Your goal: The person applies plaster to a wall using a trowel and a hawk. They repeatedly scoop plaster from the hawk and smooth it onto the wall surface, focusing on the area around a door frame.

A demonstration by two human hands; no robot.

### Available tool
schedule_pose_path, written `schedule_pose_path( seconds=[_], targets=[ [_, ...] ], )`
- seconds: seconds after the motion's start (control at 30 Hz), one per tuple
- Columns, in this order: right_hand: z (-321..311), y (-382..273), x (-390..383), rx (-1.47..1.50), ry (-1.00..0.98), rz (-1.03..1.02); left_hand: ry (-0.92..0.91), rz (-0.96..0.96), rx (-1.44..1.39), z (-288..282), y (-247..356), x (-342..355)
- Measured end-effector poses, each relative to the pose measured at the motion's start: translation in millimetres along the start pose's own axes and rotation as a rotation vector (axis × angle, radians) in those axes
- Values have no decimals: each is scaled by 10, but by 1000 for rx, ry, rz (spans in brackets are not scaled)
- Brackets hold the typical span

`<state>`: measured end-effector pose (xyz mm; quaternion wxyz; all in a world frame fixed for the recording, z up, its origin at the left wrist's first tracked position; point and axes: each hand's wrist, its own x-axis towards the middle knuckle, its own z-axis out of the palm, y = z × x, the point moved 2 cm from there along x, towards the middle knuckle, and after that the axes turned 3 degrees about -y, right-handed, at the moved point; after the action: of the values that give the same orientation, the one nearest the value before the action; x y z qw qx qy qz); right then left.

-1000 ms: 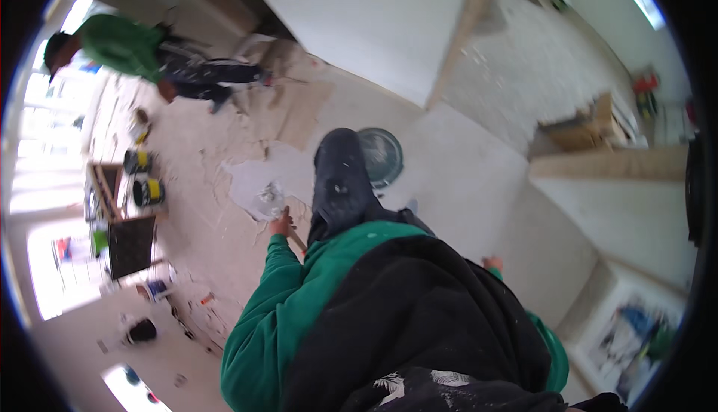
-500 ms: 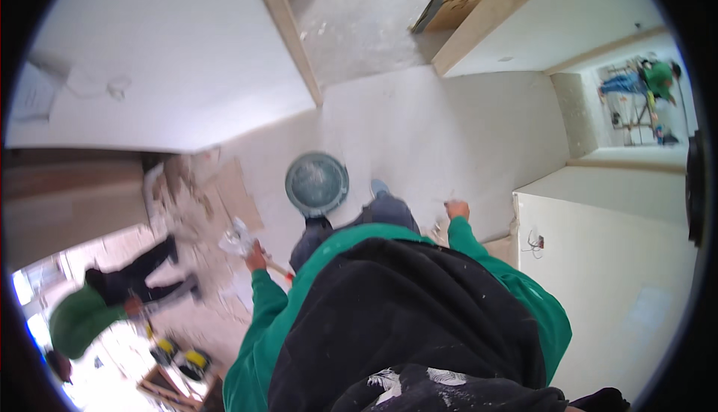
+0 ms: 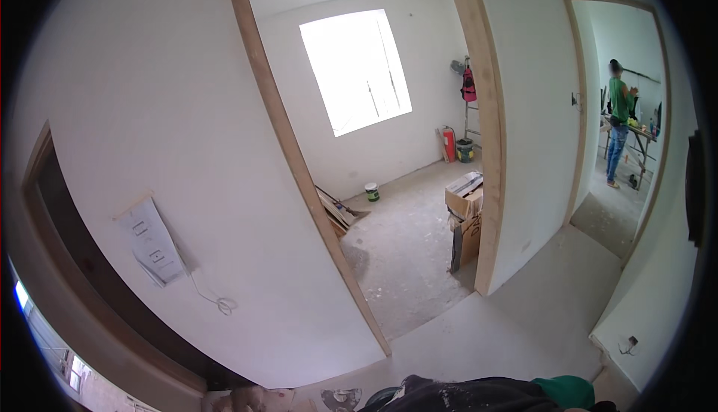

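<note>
Neither of my hands shows at this moment; both are below the lower edge. My dark top [image 3: 464, 395] and a green sleeve [image 3: 566, 390] on the right fill the bottom middle. Left of my body, a whitish and grey object [image 3: 341, 398] pokes up at the lower edge, its kind unclear and any grip on it hidden. Beside it curves a bit of dark greenish rim [image 3: 380, 398], mostly cut off.
Ahead, a wood-framed doorway [image 3: 490, 113] leads into a room with cardboard boxes [image 3: 465, 217], a small bucket [image 3: 372, 191] and a red fire extinguisher [image 3: 449, 144]. Through the right doorway, a person [image 3: 617, 117] stands by a trestle table [image 3: 636, 129]. Paper sheets [image 3: 155, 244] hang on the left wall.
The view has swung up from the floor to the walls and doorways. My hands, the whitish object with a handle in my left hand, and the person at lower left have dropped out of view.
</note>
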<state>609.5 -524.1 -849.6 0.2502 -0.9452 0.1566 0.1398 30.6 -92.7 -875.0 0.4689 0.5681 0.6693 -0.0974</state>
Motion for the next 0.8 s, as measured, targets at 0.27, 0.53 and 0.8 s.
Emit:
schedule_pose_path(
  seconds=[0.27, 0.53, 0.8],
  targets=[
    [159, 216, 985, 52, -70, -38, 122, 51, -16, 392, 475, -471],
    [114, 251, 1344, 52, -107, -55, 182, 22, -27, 904, 399, -788],
    [83, 393, 1326, 27, -81, -7, 210, 77, 16, 1191, 504, -626]
  ],
)
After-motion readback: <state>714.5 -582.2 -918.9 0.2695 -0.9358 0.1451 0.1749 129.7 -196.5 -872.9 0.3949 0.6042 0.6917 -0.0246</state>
